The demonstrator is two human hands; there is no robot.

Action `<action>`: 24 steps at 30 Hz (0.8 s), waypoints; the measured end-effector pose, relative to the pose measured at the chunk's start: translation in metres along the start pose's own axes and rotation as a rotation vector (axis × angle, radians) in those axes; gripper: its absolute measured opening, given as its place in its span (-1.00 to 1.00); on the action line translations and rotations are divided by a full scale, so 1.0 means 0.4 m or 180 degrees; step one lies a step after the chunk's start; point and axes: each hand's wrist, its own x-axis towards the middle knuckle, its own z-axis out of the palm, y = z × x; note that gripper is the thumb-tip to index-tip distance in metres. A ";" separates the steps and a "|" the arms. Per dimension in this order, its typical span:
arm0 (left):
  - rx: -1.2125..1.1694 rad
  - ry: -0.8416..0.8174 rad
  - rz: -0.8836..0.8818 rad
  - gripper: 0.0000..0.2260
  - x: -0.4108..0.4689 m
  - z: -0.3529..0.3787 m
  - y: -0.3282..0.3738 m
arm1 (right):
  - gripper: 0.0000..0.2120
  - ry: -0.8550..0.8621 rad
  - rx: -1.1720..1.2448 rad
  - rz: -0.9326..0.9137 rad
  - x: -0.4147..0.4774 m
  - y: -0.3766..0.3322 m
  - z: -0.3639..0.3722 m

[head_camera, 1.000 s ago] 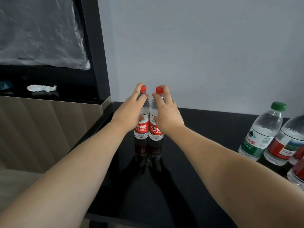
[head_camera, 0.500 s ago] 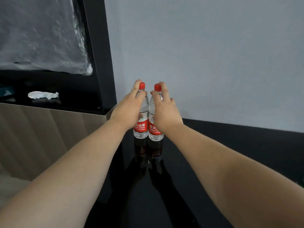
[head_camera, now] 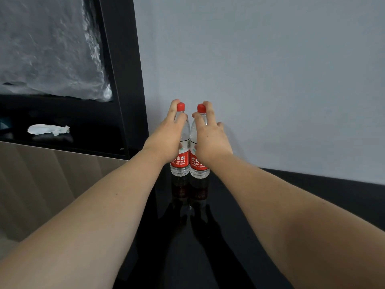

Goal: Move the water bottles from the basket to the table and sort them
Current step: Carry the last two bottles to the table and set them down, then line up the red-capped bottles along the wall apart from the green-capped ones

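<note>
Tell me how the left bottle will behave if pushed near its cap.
Tall and narrow, the left bottle would probably tip. Seems full, so likely hefty for its size. The glossy table may let its base skid.

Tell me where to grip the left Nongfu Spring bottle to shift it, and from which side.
Grip the left Nongfu Spring bottle round its shoulder, just below the red cap, coming from its left. It stands upright on the black table; the right Nongfu Spring bottle crowds its right flank and the wall stands close behind. The left hand holds it that way now.
</note>
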 end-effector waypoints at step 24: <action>0.0129 0.0044 -0.0036 -0.34 0.122 0.085 -0.094 | -0.17 0.0049 0.0128 -0.0103 0.146 0.022 0.107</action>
